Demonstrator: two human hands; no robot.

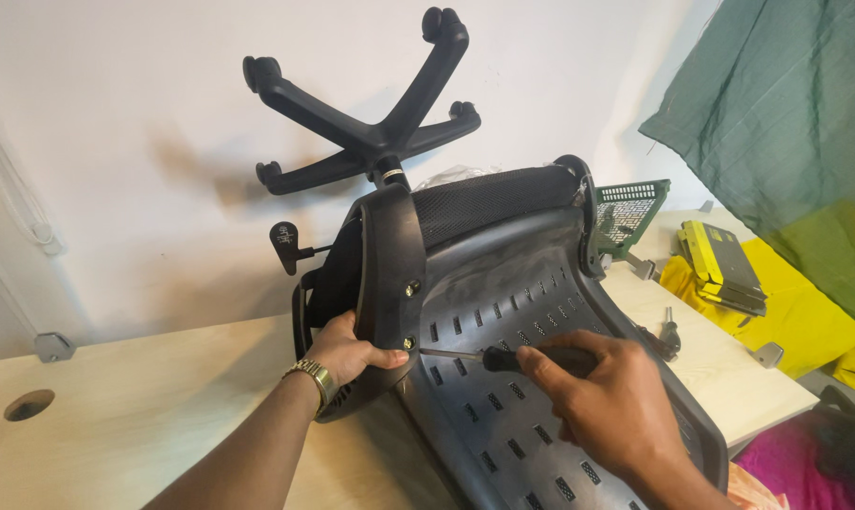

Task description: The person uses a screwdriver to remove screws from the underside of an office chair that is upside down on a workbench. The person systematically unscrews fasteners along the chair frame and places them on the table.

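- Nearest of all is the right hand (pixel 605 397), low on the right, closed around the dark handle of a screwdriver (pixel 503 358).
- That screwdriver lies almost level, its thin shaft pointing left, with the tip at the lower screw (pixel 408 344) of a black armrest bracket (pixel 387 283).
- A second brass-coloured screw (pixel 412 289) sits just above the first on the same bracket.
- Across from it, the left hand (pixel 346 352), with a gold watch (pixel 315 380) on the wrist, grips the bracket's edge; the thumb lies on the front near the lower screw and the fingers wrap behind.
- Both hands work on an office chair (pixel 503 283) tipped over on a pale wooden bench (pixel 144 416); the slotted grey underside of its seat faces up and runs toward the viewer.
- Its five-armed black wheel base (pixel 371 118) sticks up in the air against the white wall, and a mesh part (pixel 489 198) shows just below that base.
- A black lever knob (pixel 284 244) juts out to the left of the chair.
- Further right on the bench lie a green perforated panel (pixel 632 210) and a yellow-green flat box (pixel 720 266), resting on yellow cloth (pixel 805 321).
- Green fabric (pixel 786 123) hangs in the upper right corner.
- A round hole (pixel 28 404) is cut into the bench at far left.
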